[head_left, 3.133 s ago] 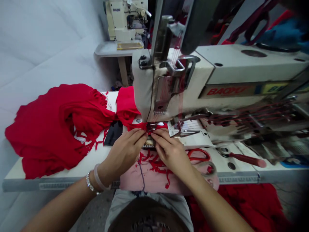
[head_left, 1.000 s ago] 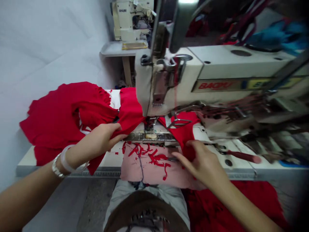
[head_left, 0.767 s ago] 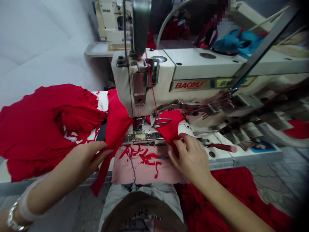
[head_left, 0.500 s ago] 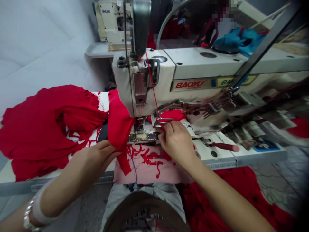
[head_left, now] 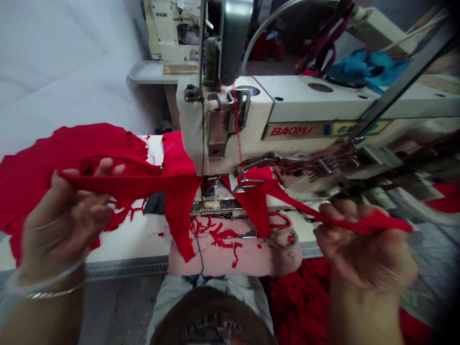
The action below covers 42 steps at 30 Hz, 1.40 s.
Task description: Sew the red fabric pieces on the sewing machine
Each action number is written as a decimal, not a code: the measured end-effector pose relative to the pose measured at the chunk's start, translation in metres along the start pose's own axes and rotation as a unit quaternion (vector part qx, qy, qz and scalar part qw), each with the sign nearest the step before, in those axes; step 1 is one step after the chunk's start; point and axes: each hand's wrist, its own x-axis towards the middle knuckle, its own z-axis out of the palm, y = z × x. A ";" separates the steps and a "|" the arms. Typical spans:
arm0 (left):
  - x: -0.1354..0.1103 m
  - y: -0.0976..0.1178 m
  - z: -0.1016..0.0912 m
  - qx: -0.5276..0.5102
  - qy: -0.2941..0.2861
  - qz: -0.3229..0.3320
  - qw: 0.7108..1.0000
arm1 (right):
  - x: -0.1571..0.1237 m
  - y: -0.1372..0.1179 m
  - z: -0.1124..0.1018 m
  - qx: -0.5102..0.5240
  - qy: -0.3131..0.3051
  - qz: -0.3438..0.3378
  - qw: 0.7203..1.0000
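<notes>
A long red fabric strip [head_left: 143,181] runs from my left hand, under the sewing machine head [head_left: 215,129], to my right hand. My left hand [head_left: 63,220] is raised at the left with its fingers closed on the strip's left end. Low at the right, my right hand [head_left: 362,249] pinches the strip's right end [head_left: 359,223], pulled taut. Two loose red flaps [head_left: 179,211] hang down beside the needle plate [head_left: 215,206]. The right hand is blurred.
A heap of red garments [head_left: 43,163] lies on the white table [head_left: 143,239] at the left. Red-handled scissors [head_left: 280,225] and red scraps rest on a pink cloth [head_left: 230,254]. More red fabric [head_left: 302,306] lies on the floor. Another sewing machine [head_left: 172,28] stands behind.
Both hands left the needle area and pulled apart, lifting and stretching the red strip: the left hand rose to the left, the right hand swung out to the right.
</notes>
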 end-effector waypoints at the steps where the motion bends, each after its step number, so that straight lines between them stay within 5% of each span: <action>1: 0.002 0.010 0.021 -0.067 0.005 -0.004 0.998 | 0.003 0.002 0.019 -0.005 0.010 -0.027 1.000; 2: 0.003 0.018 0.043 -0.100 -0.001 0.022 0.995 | 0.006 0.006 0.040 -0.038 -0.005 -0.059 0.998; 5: 0.001 0.021 0.101 0.013 -0.077 0.151 0.985 | 0.010 0.023 0.094 -0.176 -0.091 -0.146 0.969; 8: -0.008 0.008 0.127 0.212 -0.103 0.286 0.929 | 0.003 0.040 0.117 -0.319 -0.135 -0.214 0.914; 11: -0.019 0.005 0.126 0.394 -0.125 0.312 0.856 | -0.008 0.047 0.116 -0.414 -0.136 -0.237 0.868; 16: -0.031 0.025 0.124 0.489 -0.184 0.230 0.821 | -0.015 0.043 0.119 -0.386 -0.130 -0.207 0.889; 24: -0.032 0.020 0.130 0.466 -0.194 0.234 0.831 | -0.014 0.039 0.121 -0.444 -0.173 -0.237 0.847; 42: -0.027 0.008 0.133 0.415 -0.143 0.275 0.855 | -0.007 0.046 0.123 -0.461 -0.178 -0.213 0.843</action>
